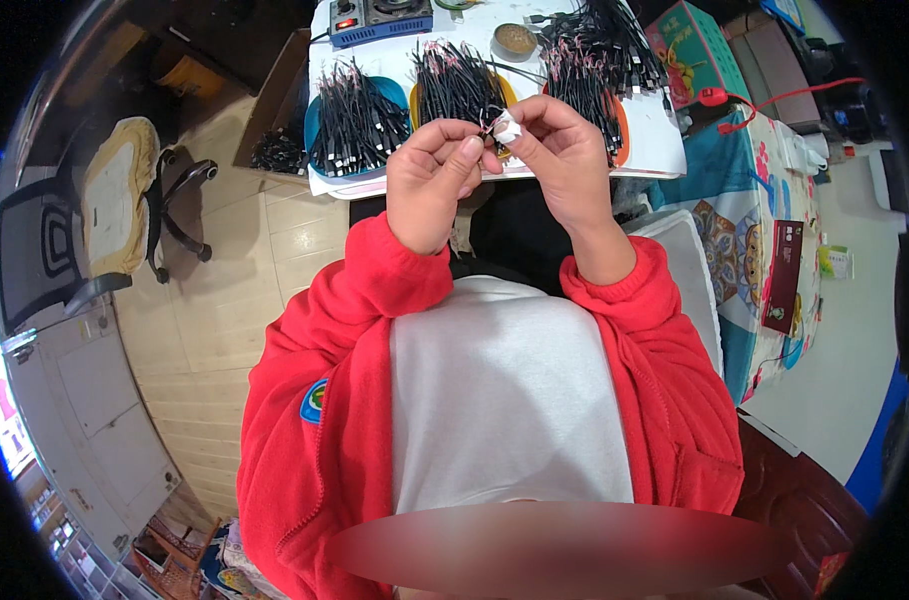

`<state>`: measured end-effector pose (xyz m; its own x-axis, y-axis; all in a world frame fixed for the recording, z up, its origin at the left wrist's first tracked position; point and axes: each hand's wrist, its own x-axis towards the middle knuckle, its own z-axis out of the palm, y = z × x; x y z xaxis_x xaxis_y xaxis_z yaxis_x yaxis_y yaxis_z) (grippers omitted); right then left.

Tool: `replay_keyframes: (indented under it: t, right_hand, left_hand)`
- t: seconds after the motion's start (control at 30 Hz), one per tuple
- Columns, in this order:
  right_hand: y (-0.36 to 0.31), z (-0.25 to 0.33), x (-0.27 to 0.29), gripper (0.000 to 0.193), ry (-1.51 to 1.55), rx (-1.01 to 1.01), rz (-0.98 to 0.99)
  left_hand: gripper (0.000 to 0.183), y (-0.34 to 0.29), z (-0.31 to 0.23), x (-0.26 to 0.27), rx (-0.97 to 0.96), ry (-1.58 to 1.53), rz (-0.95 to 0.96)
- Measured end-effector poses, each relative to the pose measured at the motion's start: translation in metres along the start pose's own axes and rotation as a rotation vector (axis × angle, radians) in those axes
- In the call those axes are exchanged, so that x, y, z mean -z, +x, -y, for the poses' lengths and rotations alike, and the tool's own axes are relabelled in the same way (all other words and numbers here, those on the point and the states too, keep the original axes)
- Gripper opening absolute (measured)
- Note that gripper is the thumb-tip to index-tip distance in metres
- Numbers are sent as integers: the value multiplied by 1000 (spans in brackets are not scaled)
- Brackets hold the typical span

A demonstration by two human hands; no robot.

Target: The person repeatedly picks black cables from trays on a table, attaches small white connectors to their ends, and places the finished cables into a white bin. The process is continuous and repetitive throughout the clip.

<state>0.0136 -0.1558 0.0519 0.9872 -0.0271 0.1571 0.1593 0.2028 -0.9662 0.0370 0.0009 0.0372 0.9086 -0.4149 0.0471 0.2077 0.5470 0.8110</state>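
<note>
White desk (666,150); three trays (625,140) piled with black cables (359,125). Left hand (434,180) pinches what looks like a cable end (486,138), over the desk's near edge; right hand (566,150) pinches a small white piece (508,129) just beside it. I'd brace left fingertips close to the thin wires (491,122), go light with the right; strands could snap.

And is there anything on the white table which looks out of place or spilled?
Only mildly: the black cable heap behind the orange tray spreads loosely, with no tray visible under it, while the front bundles sit in coloured trays.
</note>
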Motion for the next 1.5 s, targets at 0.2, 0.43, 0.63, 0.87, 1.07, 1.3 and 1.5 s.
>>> replay_keyframes:
  t: [0.2,0.43,0.63,0.87,1.07,1.3,1.5]
  right_hand:
    - [2,-1,-4,17,209,-50,-7]
    - [0,-3,-1,15,80,5,-21]
    - [4,-5,5,21,591,-321,192]
    - [-1,-12,24,17,547,-335,240]
    - [0,-16,60,18,-59,-202,11]
    - [43,-36,139,22,-1275,-139,-430]
    - [23,-15,106,13,-845,71,-637]
  left_hand:
    - [14,1,0,-1,-14,-34,-4]
    - [12,0,1,-4,22,-40,18]
    - [13,2,-3,6,306,-288,186]
    - [20,3,3,10,362,-61,260]
    - [14,5,9,7,244,163,140]
    - [16,9,14,4,224,74,87]
    - [22,10,4,1,199,34,-15]
